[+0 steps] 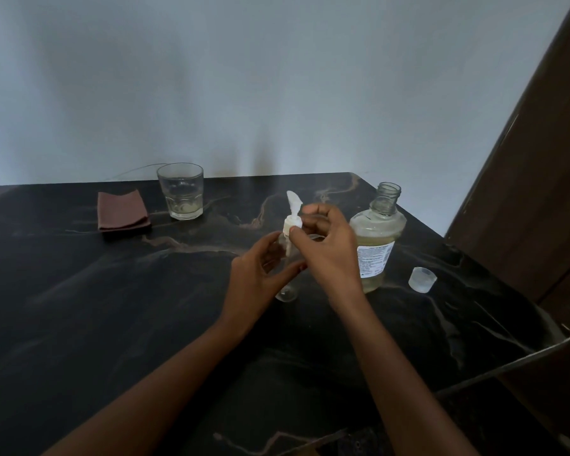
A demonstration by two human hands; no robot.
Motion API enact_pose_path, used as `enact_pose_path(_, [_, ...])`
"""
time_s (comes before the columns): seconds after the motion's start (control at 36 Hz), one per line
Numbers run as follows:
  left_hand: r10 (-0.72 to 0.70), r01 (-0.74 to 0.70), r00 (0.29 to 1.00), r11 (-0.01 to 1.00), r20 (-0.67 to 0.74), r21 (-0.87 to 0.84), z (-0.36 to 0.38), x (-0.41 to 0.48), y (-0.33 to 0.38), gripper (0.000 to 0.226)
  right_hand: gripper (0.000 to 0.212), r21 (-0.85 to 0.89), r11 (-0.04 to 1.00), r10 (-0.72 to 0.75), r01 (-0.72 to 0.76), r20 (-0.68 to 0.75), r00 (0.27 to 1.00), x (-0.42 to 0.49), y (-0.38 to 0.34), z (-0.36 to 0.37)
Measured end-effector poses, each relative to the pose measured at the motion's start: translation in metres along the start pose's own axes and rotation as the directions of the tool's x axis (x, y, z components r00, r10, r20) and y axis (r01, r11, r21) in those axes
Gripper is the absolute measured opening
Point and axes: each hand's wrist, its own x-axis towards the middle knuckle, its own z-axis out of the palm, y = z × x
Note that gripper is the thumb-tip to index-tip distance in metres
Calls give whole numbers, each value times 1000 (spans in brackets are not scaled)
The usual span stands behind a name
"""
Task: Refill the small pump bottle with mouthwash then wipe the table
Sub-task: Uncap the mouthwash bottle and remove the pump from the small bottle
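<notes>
A small clear pump bottle point(286, 292) stands on the dark marble table point(79, 307). My left hand point(260, 274) grips its body. My right hand point(326, 245) pinches the collar of the white pump head point(293, 212), which sits at the bottle's neck with its tube reaching down inside. Just to the right stands the mouthwash bottle point(375, 238), uncapped and holding pale yellow liquid. Its clear cap point(422, 279) lies on the table further right.
A folded brown cloth point(123, 210) lies at the back left. Beside it stands a drinking glass point(180, 190) with a little liquid at the bottom. The table's right edge runs close to a dark wooden door point(540, 159).
</notes>
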Motion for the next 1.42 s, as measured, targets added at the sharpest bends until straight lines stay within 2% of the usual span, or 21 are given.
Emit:
enact_pose_path(0.22, [-16,16,1000,1000,0,17,0,-1,3,63,31,-118,992,-48,46,-17,999,3,-6,2])
enact_pose_path(0.47, [-40,40,999,999,8,8,-1,-1,1,64,31,-13,1000,-22,22,16,1000,2,-6,-1])
enact_pose_path(0.64, [-31,31,999,999,9,8,-1,-1,0,67,37,-105,991,-77,79,22,997,0,-9,2])
enact_pose_path(0.78, [-27,27,999,1000,17,3,-1,-1,3,64,23,-179,981,-74,69,-16,997,2,-11,1])
enact_pose_path(0.97, [-48,47,999,998,26,48,-2,-1,-1,51,15,-77,996,-45,41,-49,998,9,-29,-6])
enact_pose_path(1.11, [-34,34,999,999,21,23,-2,-1,-1,45,29,-15,998,-64,63,-98,993,15,-51,-18])
enact_pose_path(1.19, [-39,39,999,999,21,8,-2,-1,-2,46,24,13,997,-72,75,-147,986,19,-63,-27])
enact_pose_path(1.42, [-49,49,999,999,17,3,-1,-1,-3,56,32,74,994,-61,80,-231,971,27,-79,-55])
